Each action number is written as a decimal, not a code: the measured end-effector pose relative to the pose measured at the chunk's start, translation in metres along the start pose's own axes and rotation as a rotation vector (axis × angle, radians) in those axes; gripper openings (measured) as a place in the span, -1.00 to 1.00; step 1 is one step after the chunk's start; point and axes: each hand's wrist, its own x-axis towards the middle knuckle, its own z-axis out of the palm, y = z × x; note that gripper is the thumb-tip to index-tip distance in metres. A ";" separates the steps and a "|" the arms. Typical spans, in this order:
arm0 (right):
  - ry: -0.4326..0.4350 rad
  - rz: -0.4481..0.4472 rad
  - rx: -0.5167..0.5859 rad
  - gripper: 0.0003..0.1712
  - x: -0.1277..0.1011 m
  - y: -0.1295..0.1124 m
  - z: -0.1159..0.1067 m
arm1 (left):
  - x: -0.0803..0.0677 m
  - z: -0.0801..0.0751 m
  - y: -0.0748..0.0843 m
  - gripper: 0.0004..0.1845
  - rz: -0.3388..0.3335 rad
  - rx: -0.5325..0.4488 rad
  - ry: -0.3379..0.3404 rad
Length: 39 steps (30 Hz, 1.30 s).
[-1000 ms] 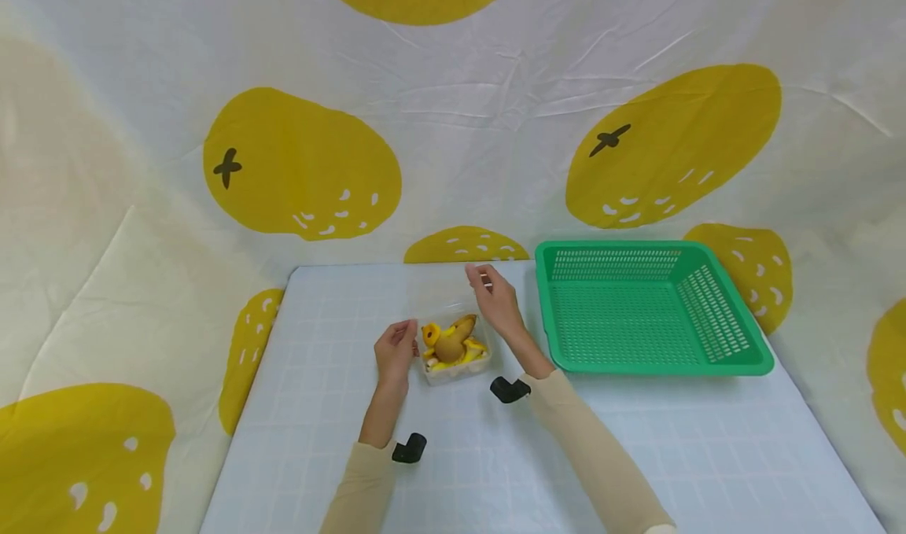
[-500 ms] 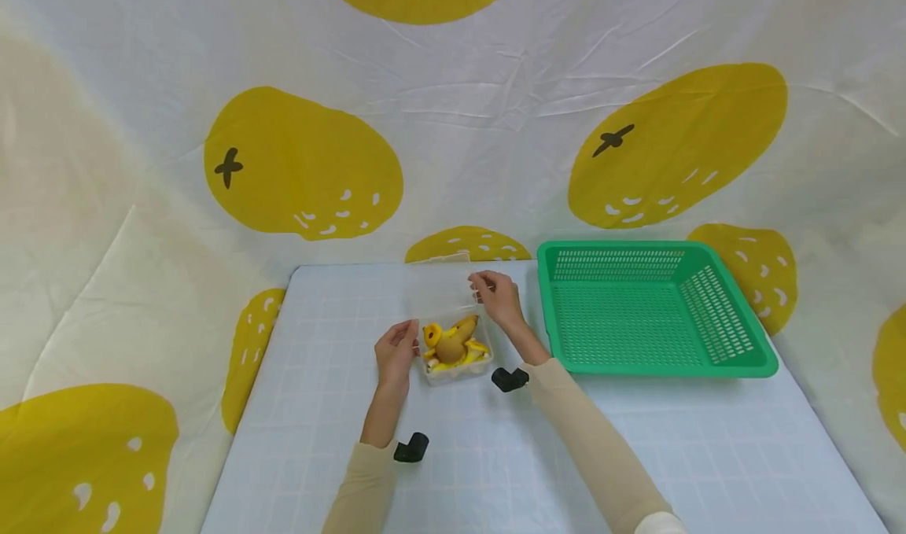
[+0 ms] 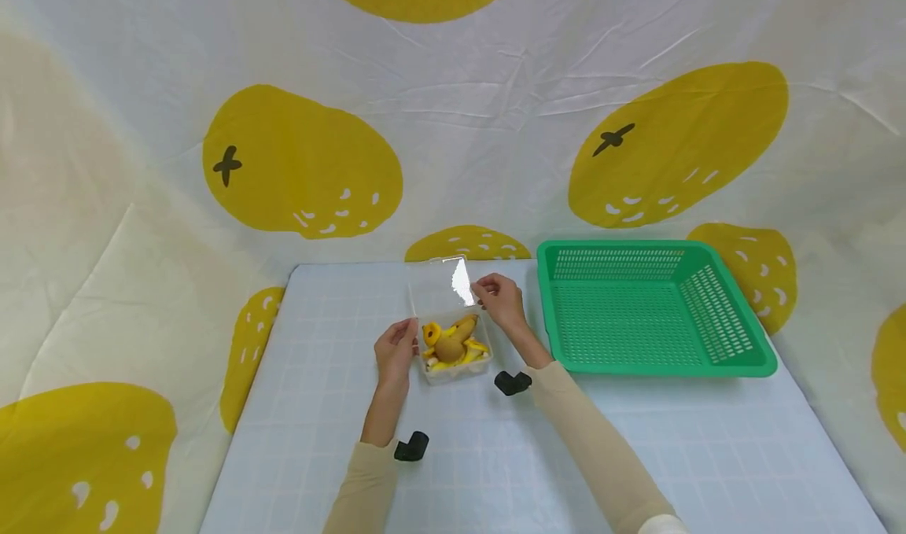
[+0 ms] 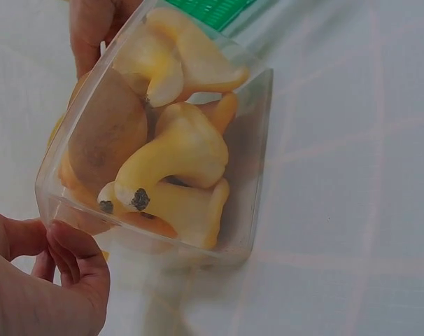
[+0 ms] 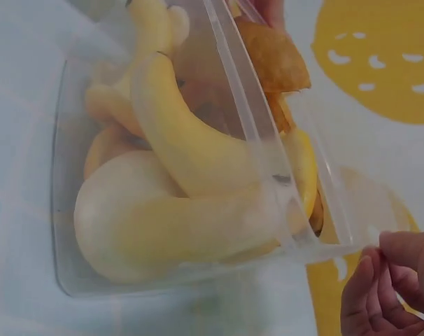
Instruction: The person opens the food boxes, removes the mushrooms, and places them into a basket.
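Observation:
A small clear plastic box [image 3: 458,373] stands on the table, its clear lid [image 3: 433,286] raised at the back with a bright glare on it. Inside lie several yellow curved pieces [image 4: 177,150] with dark tips, plus a rounded brown one [image 3: 448,350]; their kind cannot be told. My left hand [image 3: 396,351] is at the box's left side; in the left wrist view its thumb and forefinger pinch the rim near a corner. With thumb and bent fingers, my right hand [image 3: 501,300] pinches the lid's right edge, also visible in the right wrist view.
A green perforated plastic basket [image 3: 658,367] stands at the back right, close to the right forearm. The table wears a pale blue checked cloth [image 3: 318,408]. Behind it hangs a white curtain [image 3: 481,164] with large yellow fruit prints.
My right hand has come slightly forward and down along the lid's edge. The lid, hardly visible at first, now shows raised with a glare. My left hand and the box have stayed in place.

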 end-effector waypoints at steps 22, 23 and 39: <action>-0.538 -0.467 -0.187 -0.79 -0.037 -0.016 -0.018 | 0.004 -0.003 0.004 -0.63 -0.029 0.039 -0.006; -0.561 -0.481 -0.212 -0.79 -0.039 -0.016 -0.019 | 0.004 -0.003 0.004 -0.63 -0.031 0.038 -0.006; -0.686 -0.600 -0.505 -0.74 -0.045 -0.020 -0.020 | 0.003 -0.002 -0.003 -0.62 -0.023 0.024 -0.017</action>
